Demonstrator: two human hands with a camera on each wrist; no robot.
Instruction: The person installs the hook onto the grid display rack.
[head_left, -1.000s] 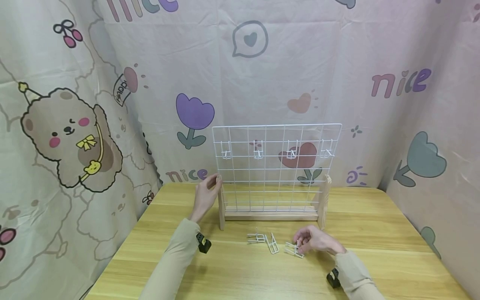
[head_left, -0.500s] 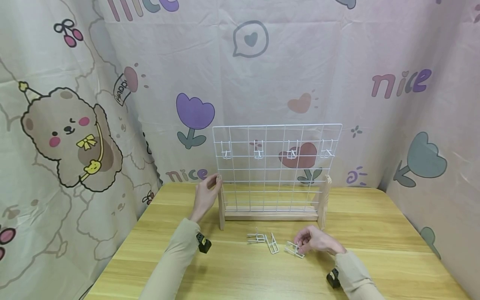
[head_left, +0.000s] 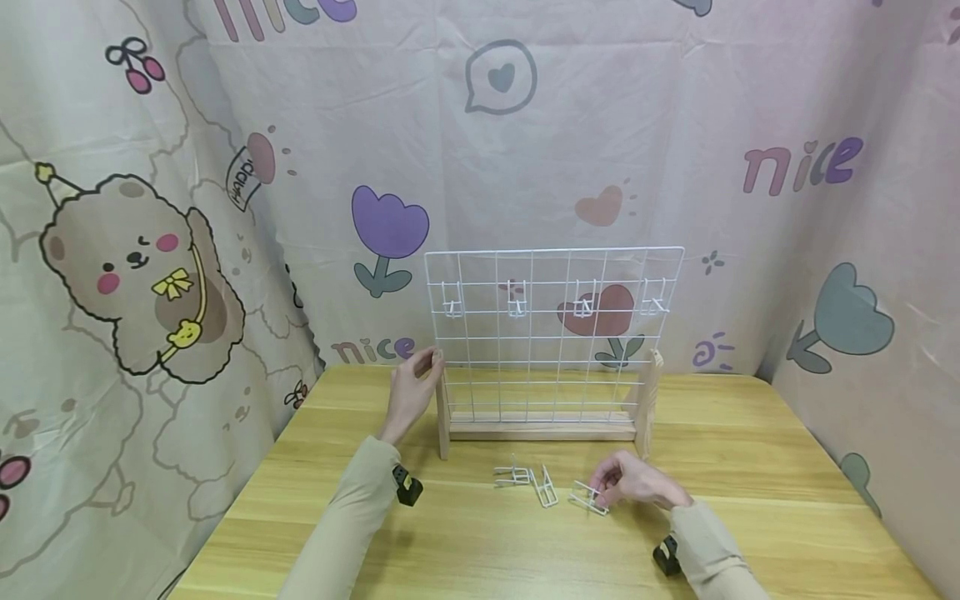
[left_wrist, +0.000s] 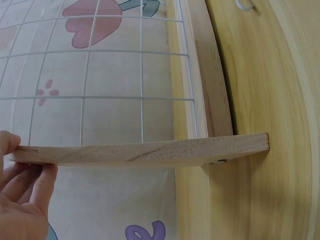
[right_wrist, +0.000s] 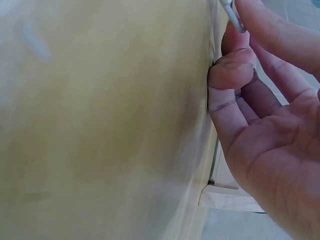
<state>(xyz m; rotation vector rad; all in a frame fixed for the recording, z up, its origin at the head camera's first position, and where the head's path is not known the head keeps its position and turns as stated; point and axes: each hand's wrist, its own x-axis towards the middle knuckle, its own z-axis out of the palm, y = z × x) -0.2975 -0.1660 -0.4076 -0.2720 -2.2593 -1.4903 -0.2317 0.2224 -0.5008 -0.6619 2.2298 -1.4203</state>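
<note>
My left hand (head_left: pixel 411 392) pinches the upper end of the left wooden post (left_wrist: pixel 150 152) of a stand. In the left wrist view, thumb and fingers lie on opposite sides of that post. The stand bears an upright white wire grid (head_left: pixel 555 250), with several white wire hooks hung in a row near its top, one being this hook (head_left: pixel 517 308). At the table, right of centre, my right hand (head_left: pixel 630 482) pinches another white wire hook (right_wrist: pixel 231 15); its prongs point left in the head view. Fingers partly cover this hook.
Two loose wire hooks, a left one (head_left: pixel 513 477) and a right one (head_left: pixel 547 495), lie close together before the stand's wooden crossbar (head_left: pixel 540 432). A printed curtain (head_left: pixel 300 208) hangs behind and beside the wooden table (head_left: pixel 480 558).
The hook in my right hand has tilted slightly, its far prong a little higher in the head view. My left hand and the stand have stayed in place.
</note>
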